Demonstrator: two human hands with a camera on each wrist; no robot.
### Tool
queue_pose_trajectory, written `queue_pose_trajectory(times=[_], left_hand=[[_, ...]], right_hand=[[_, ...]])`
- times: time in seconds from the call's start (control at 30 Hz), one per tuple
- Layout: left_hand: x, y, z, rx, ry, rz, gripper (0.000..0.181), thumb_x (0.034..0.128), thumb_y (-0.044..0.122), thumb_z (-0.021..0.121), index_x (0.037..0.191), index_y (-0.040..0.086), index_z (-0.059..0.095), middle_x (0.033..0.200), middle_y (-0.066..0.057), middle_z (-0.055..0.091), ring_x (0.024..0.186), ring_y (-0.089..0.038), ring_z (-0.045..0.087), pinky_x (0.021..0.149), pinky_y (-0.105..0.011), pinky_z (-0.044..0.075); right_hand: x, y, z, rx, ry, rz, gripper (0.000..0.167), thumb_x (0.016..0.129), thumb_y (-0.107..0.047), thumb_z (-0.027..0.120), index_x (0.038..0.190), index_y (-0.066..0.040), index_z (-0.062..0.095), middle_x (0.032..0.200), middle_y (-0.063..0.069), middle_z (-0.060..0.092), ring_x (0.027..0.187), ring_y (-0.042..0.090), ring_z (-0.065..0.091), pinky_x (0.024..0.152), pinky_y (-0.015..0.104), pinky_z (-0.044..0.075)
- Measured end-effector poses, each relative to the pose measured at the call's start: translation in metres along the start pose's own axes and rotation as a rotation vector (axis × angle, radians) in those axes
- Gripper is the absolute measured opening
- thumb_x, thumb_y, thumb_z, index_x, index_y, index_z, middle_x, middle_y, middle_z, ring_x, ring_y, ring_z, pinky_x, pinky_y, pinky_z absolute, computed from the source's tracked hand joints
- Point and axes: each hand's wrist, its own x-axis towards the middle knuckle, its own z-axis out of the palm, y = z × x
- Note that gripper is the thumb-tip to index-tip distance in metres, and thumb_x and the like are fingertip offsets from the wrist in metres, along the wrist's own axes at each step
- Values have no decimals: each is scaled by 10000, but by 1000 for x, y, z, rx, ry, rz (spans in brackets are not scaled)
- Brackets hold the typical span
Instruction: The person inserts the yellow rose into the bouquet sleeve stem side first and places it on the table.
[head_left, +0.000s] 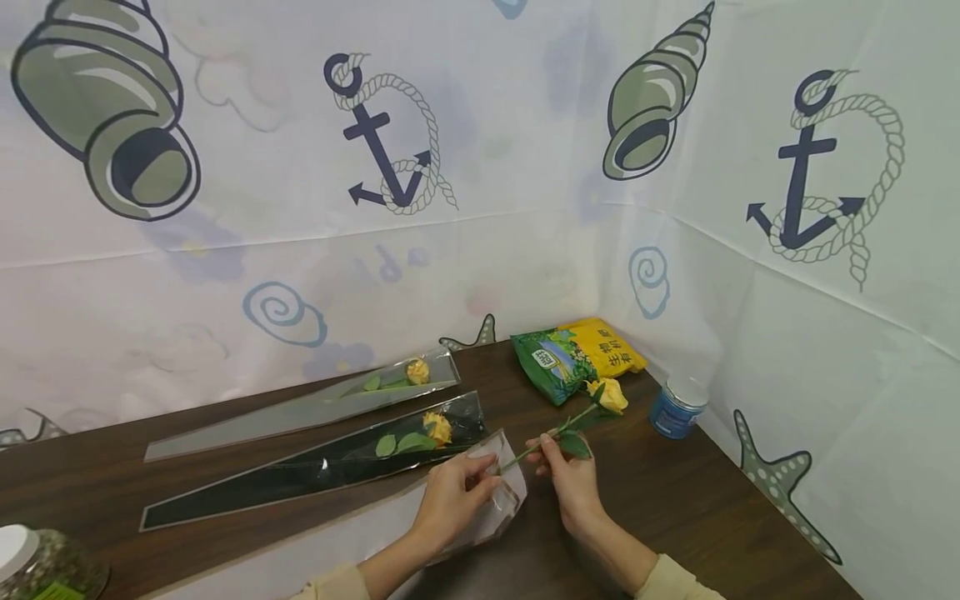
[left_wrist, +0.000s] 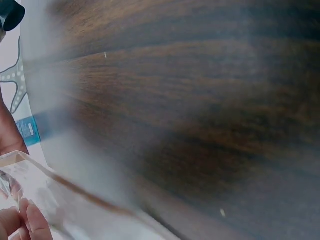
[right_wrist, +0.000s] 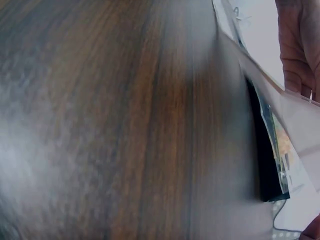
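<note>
A yellow rose (head_left: 611, 396) with a green stem and leaves is pinched by its stem between the thumb and fingers of my right hand (head_left: 573, 487). The stem's lower end lies at the mouth of a long pale flower sleeve (head_left: 360, 527); how far inside it reaches cannot be told. My left hand (head_left: 450, 500) pinches the sleeve near that mouth. In the left wrist view, the fingers (left_wrist: 37, 222) hold the clear film. In the right wrist view, the sleeve (right_wrist: 300, 117) is partly seen, with the rose out of sight.
Behind the hands lie a black sleeve (head_left: 300, 475) and a grey sleeve (head_left: 247, 421), each holding a yellow rose. A green and yellow bag (head_left: 577, 354) and a blue tin (head_left: 678, 408) stand at the back right. A white-lidded jar (head_left: 67, 562) is at the left edge.
</note>
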Motion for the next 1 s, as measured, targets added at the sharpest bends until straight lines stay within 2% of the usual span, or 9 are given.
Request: queue_pose_trajectory(times=[0.13, 0.27, 0.43, 0.5, 0.57, 0.73, 0.83, 0.93, 1.0], left_hand=[[2, 1, -1, -2, 13, -8, 264, 798, 83, 728, 1046, -4, 712, 691, 4, 665, 572, -13, 579, 498, -161, 424], [4, 3, 0, 7, 28, -1, 254, 795, 89, 733, 1034, 5, 719, 681, 11, 650, 578, -8, 561, 502, -159, 421], [7, 6, 0, 17, 40, 2, 247, 795, 85, 732, 1030, 9, 722, 679, 14, 626, 584, -1, 539, 506, -161, 415], [8, 6, 1, 19, 38, -2, 242, 799, 80, 727, 1031, 9, 722, 673, 19, 618, 572, 11, 519, 498, -160, 407], [8, 6, 1, 27, 32, -3, 237, 801, 78, 721, 1029, 10, 723, 664, 28, 614, 564, 29, 484, 493, -158, 394], [6, 4, 1, 22, 39, 2, 235, 799, 90, 725, 1021, 15, 727, 663, 32, 629, 577, 36, 475, 512, -153, 386], [5, 2, 2, 7, 44, 2, 239, 798, 96, 729, 1018, 5, 724, 662, 26, 628, 577, 29, 496, 511, -153, 392], [5, 1, 3, 2, 40, 4, 235, 798, 90, 728, 1012, -6, 722, 655, 20, 623, 564, 26, 516, 496, -151, 398], [5, 0, 3, -2, 38, 0, 236, 796, 85, 729, 1012, -9, 721, 657, 16, 624, 561, 17, 540, 493, -151, 409]], right_hand=[[-3, 0, 2, -30, 2, 6, 194, 920, -94, 595, 1054, 21, 513, 745, -62, 609, 665, 47, 586, 620, 215, 475], [-6, 3, 4, -146, -25, -24, 323, 892, -87, 634, 1128, 71, 479, 791, -61, 601, 699, 35, 537, 645, 203, 447], [-8, 5, 5, -258, -104, -55, 292, 863, -90, 669, 1064, 88, 554, 903, 40, 625, 811, 38, 552, 758, 196, 460], [-8, 5, 5, -259, -136, -44, 278, 854, -101, 681, 1032, 85, 578, 906, 56, 616, 803, 50, 543, 757, 204, 460], [-9, 4, 5, -244, -148, -19, 315, 863, -139, 678, 1070, 73, 571, 916, 35, 606, 811, 53, 539, 756, 208, 464], [-6, 1, 2, -188, -117, 15, 409, 968, -305, 523, 1174, 46, 484, 892, 36, 648, 776, 97, 616, 749, 291, 499], [-3, -1, 0, -192, -82, 5, 444, 993, -368, 446, 1126, 50, 514, 871, 48, 648, 753, 103, 605, 746, 325, 501], [-3, -3, -1, -184, -41, -7, 426, 994, -334, 457, 1160, 48, 546, 924, 23, 615, 794, 69, 560, 758, 266, 478], [-2, -4, -1, -165, -25, -22, 403, 992, -281, 475, 1222, 50, 501, 991, 39, 598, 828, 48, 556, 761, 236, 478]])
